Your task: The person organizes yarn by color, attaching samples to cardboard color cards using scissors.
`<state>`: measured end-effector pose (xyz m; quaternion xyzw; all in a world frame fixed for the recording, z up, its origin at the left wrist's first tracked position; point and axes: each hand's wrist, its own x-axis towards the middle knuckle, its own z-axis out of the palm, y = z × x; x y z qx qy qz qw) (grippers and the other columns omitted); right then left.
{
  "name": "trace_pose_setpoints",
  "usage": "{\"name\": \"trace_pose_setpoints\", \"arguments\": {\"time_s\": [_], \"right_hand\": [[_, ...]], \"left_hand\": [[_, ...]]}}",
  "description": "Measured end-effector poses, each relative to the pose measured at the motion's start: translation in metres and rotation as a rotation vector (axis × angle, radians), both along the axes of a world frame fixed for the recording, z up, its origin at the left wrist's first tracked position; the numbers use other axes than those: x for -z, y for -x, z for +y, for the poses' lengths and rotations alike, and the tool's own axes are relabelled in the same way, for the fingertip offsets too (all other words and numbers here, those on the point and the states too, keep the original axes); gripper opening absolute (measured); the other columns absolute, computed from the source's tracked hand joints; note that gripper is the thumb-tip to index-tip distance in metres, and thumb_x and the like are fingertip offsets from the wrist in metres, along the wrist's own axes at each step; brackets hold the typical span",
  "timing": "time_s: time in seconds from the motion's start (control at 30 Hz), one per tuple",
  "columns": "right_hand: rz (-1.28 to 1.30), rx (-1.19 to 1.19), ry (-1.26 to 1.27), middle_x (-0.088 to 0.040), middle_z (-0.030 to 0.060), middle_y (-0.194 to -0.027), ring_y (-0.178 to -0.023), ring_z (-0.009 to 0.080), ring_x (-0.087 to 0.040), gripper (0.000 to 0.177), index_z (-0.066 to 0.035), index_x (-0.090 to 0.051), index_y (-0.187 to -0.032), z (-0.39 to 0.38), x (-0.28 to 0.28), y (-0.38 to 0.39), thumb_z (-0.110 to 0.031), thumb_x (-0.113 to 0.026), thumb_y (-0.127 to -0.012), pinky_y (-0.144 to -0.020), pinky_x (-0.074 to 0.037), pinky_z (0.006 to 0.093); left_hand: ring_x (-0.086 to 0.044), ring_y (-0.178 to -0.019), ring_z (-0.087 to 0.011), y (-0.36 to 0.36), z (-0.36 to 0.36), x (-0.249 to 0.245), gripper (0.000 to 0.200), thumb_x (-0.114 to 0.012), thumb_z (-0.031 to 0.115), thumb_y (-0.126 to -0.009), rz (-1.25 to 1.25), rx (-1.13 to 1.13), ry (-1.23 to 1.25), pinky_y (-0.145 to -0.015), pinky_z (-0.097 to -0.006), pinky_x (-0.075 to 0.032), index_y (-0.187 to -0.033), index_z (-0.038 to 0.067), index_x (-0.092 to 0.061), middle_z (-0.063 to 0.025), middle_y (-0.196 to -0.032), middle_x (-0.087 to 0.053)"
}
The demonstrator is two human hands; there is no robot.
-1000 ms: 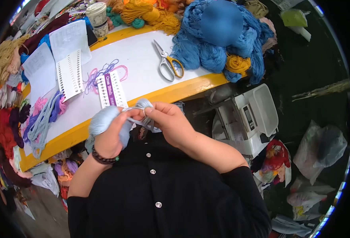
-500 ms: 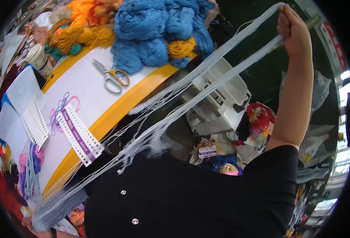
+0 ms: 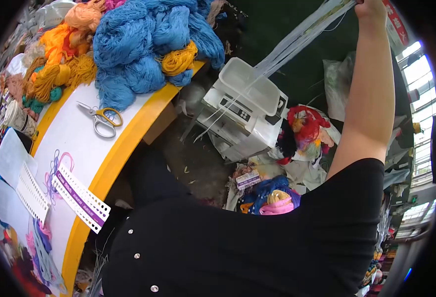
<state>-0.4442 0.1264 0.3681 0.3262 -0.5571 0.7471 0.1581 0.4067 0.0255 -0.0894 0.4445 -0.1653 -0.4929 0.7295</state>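
Note:
At the top right edge, my right hand (image 3: 370, 7) is raised with its fingers closed around a bundle of pale grey yarn (image 3: 302, 37); part of the hand is cut off by the frame. The strands run down and left from it, and a few thin ends dangle over a white scale (image 3: 242, 116) with a shallow tray on top. Nothing of my left hand shows.
A curved white table (image 3: 74, 123) with a yellow edge carries scissors (image 3: 104, 121), blue yarn (image 3: 129, 49), yellow yarn (image 3: 178, 58) and punched thread cards (image 3: 79, 198). Coloured yarn (image 3: 277, 202) lies on the floor beyond my body, near a plastic bag (image 3: 336, 81).
My right hand has gone up toward the frame's top edge, drawing the yarn away from the lower left. The grey bundle and wrist seen there have left view. The whole view has shifted.

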Motion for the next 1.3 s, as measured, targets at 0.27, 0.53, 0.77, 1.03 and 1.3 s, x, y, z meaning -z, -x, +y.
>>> {"name": "trace_pose_setpoints", "arguments": {"time_s": [0.27,0.53,0.77,1.03,1.3], "right_hand": [[-0.018,0.134,-0.145,-0.055,0.0082,-0.064,-0.05,0.0182,-0.048,0.019,-0.005,-0.058,-0.078,0.015,0.061,0.111,-0.022,-0.054,-0.085,-0.044,-0.038,0.029],[0.006,0.152,-0.921,-0.062,0.0078,-0.073,-0.071,0.0196,-0.059,0.022,-0.006,-0.063,-0.077,0.029,0.323,0.119,-0.024,-0.053,-0.083,-0.066,-0.046,0.0347],[0.731,0.568,-1.231,-0.058,0.0116,-0.114,-0.11,0.0325,-0.05,0.032,-0.006,-0.06,-0.098,0.061,0.473,-0.019,-0.024,-0.069,-0.073,-0.092,-0.04,0.0435],[0.369,0.58,-1.072,-0.049,0.0133,-0.127,-0.12,0.0337,-0.043,0.056,-0.01,-0.055,-0.116,0.087,0.469,-0.04,-0.018,-0.077,-0.064,-0.097,-0.035,0.0458],[0.446,0.571,-1.171,-0.049,0.0124,-0.128,-0.12,0.0331,-0.043,0.047,-0.015,-0.058,-0.113,0.084,0.475,-0.037,-0.01,-0.071,-0.068,-0.097,-0.035,0.0451]], "left_hand": [[-0.049,-0.053,-0.0167,0.018,-0.001,0.017,0.012,-0.041,0.016,-0.093,-0.074,0.0,-0.062,-0.066,-0.0262,-0.045,-0.09,0.009,-0.05,-0.0012,-0.063,-0.054],[-0.051,-0.055,-0.0185,0.028,-0.009,0.026,0.012,-0.043,0.016,-0.092,-0.137,0.008,-0.097,-0.068,-0.0265,-0.045,-0.096,0.008,-0.05,-0.0027,-0.065,-0.055],[-0.052,-0.057,-0.02,0.027,-0.008,0.03,0.014,-0.044,0.016,-0.092,-0.189,-0.012,-0.123,-0.069,-0.0267,-0.046,-0.101,0.007,-0.05,-0.004,-0.067,-0.056],[-0.053,-0.059,-0.0217,0.031,-0.019,0.032,0.019,-0.045,0.016,-0.091,-0.247,-0.016,-0.137,-0.07,-0.027,-0.047,-0.106,0.006,-0.05,-0.0054,-0.069,-0.057],[-0.054,-0.062,-0.0235,0.025,-0.023,0.036,0.025,-0.047,0.016,-0.09,-0.288,-0.045,-0.165,-0.071,-0.0273,-0.047,-0.112,0.005,-0.05,-0.0069,-0.072,-0.058]]}}
